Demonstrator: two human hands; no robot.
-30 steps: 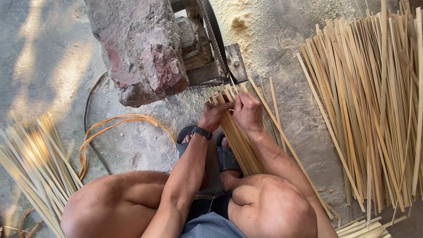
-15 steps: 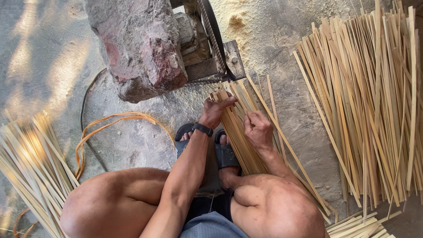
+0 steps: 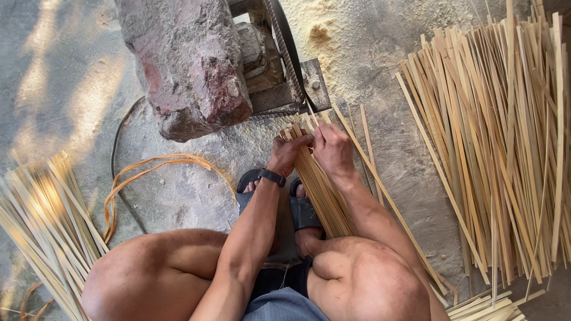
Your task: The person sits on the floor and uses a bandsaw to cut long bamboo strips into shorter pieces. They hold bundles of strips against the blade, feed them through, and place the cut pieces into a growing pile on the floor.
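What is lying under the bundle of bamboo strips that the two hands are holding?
Under the bundle of bamboo strips a dark sandal and the dusty ground show. The left hand and right hand cover its top end.

left hand (image 3: pixel 289 151), right hand (image 3: pixel 333 150), fingers seemingly curled

You have no packages, labels, signs or screens anywhere in this view.
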